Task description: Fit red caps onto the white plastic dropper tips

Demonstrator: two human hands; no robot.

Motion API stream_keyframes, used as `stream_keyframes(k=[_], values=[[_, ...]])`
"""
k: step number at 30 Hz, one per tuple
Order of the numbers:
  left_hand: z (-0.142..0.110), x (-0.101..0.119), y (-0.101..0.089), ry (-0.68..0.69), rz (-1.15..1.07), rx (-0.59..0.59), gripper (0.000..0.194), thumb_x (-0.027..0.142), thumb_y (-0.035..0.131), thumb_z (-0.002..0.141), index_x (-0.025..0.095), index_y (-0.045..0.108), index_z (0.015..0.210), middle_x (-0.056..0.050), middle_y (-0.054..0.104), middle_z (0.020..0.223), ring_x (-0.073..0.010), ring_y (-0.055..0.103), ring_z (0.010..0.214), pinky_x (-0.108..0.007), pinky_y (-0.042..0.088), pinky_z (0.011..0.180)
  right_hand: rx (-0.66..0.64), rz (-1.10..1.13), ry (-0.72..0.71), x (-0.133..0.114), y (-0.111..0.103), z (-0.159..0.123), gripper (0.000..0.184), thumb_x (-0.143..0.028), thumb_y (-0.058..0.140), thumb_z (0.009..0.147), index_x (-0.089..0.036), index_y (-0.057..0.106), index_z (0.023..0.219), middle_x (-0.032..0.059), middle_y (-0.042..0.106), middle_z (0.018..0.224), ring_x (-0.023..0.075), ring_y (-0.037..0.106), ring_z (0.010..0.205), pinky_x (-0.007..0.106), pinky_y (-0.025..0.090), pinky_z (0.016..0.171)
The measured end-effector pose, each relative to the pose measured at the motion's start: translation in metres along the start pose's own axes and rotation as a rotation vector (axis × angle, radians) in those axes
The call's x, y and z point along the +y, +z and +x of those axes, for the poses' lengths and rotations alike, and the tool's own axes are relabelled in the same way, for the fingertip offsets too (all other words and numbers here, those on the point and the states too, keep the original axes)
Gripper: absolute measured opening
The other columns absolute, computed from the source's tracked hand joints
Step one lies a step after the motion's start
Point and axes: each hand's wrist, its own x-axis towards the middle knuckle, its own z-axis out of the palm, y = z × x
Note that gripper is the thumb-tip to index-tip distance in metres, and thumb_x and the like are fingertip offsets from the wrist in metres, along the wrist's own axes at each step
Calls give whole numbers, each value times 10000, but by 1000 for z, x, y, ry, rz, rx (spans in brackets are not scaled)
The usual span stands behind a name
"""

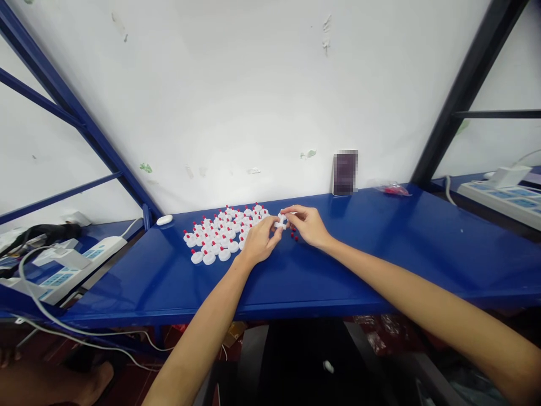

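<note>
My left hand [260, 241] is closed on a white plastic bottle cap [280, 224] held just above the blue table [296, 282]. From the right, the fingertips of my right hand [310, 225] pinch the top of the same cap; whether they hold a small red tip there is hidden. Several small red tips [292, 235] lie on the table just below my right hand. To the left of my hands stand several white caps with red tips [224, 254], grouped in loose rows and partly hidden behind my left hand.
A phone [345, 172] leans against the wall. A clear bag with red pieces [395, 190] lies at the back right. A white earbud case [164, 220] sits back left. Power strips [91, 259] and cables flank the table. A person's foot [98, 383] shows lower left.
</note>
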Motion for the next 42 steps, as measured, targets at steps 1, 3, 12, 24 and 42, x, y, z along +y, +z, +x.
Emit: stream_keyframes(k=[1, 3, 12, 24, 42], values=[[0, -1, 0, 3, 0, 7, 224, 316, 465, 963, 180, 556, 1116, -37, 644, 901, -143, 592, 730, -268, 450, 680, 4, -29, -30, 1, 0, 0, 259, -388, 602, 835, -186, 730, 935, 60, 728, 915, 154, 649, 638, 291, 521, 605], [0, -2, 1, 9, -1, 18, 231, 326, 459, 968, 177, 549, 1120, -43, 640, 913, -148, 592, 743, -272, 450, 684, 16, -72, -84, 2, 0, -1, 238, -339, 574, 844, -186, 726, 943, 72, 716, 1000, 152, 655, 660, 291, 524, 614], [0, -2, 0, 32, 20, 49, 223, 335, 430, 991, 180, 550, 1097, -51, 614, 946, -159, 580, 805, -281, 447, 718, -179, -348, -292, -10, -6, -8, 462, -218, 611, 763, -195, 570, 1223, 94, 644, 1172, 160, 635, 736, 295, 512, 663], [1, 8, -5, 26, 127, 75, 160, 267, 531, 903, 190, 578, 1036, -47, 560, 976, -155, 555, 786, -282, 459, 714, -147, -580, -383, -6, -8, -7, 401, -164, 595, 783, -230, 534, 1174, 47, 654, 1090, 156, 611, 702, 311, 503, 710], [4, -3, 4, 228, 182, 229, 345, 183, 512, 932, 186, 593, 1267, -104, 637, 1216, -210, 601, 1120, -365, 519, 957, -62, -378, -183, -8, 0, -8, 304, -234, 617, 762, -223, 490, 1039, 19, 652, 995, 112, 582, 539, 287, 484, 608]])
